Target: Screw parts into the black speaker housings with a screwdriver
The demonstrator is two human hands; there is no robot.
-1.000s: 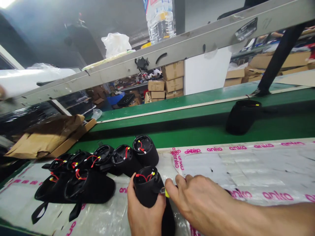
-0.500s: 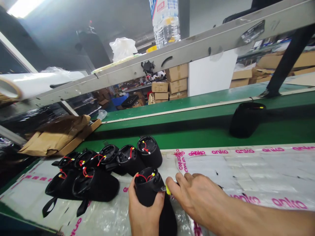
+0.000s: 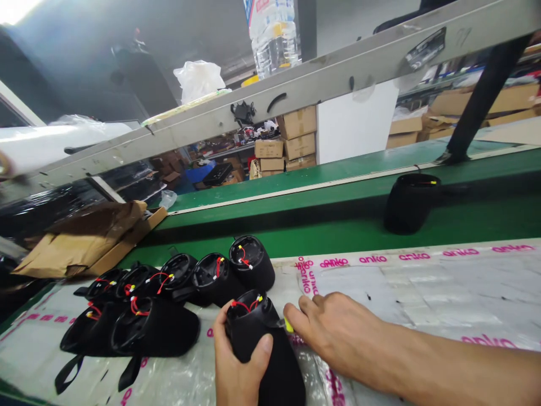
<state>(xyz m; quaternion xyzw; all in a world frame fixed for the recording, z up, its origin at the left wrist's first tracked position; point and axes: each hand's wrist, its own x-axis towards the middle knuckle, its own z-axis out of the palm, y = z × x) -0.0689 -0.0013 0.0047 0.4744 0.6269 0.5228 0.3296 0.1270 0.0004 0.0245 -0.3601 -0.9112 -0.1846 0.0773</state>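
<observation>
In front of me a black cylindrical housing (image 3: 270, 361) leans with its open end up, red wires with yellow connectors inside. My left hand (image 3: 240, 361) grips it from the left, thumb on its front. My right hand (image 3: 325, 330) is closed round a small yellow-handled tool (image 3: 288, 325), whose thin tip meets the strap area at the housing's upper right edge. To the left, several similar black housings (image 3: 158, 327) stand or lie in two rows, red wires showing in their openings.
Another black housing (image 3: 408, 206) stands on the green surface (image 3: 338, 231) at back right. A grey beam (image 3: 296, 87) crosses above, bearing a water bottle (image 3: 274, 39). Brown paper and cardboard (image 3: 84, 242) lie at left. Pink-printed plastic (image 3: 406, 287) covers the worktop.
My left thumb has lifted away from the housing's strap and sits lower and further left. The right hand keeps the tool at the edge. The view has shifted slightly.
</observation>
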